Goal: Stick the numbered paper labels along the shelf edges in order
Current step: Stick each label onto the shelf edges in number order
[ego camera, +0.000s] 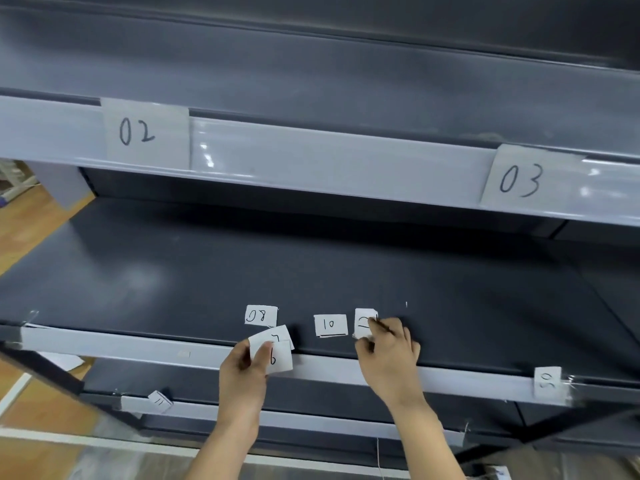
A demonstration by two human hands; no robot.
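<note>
My left hand (246, 367) pinches two overlapping paper labels (277, 351), marked 6 and 7, at the front edge of the middle shelf (138, 344). My right hand (389, 348) has its fingertips on a loose label (363, 322) that lies on the dark shelf surface; its number is partly hidden. Loose labels 08 (261, 316) and 10 (330, 324) lie beside it. Labels 02 (145, 133) and 03 (523, 180) are stuck on the upper shelf edge. Label 05 (547, 381) sits on the middle shelf edge at right. Label 11 (160, 400) hangs tilted on the lower shelf edge.
The dark shelf surface (311, 265) stretches wide behind the loose labels. An upper shelf (329, 157) overhangs it. Wooden floor (24, 230) shows at the left. Clear tape ends (31, 317) stick up at the rail's left end.
</note>
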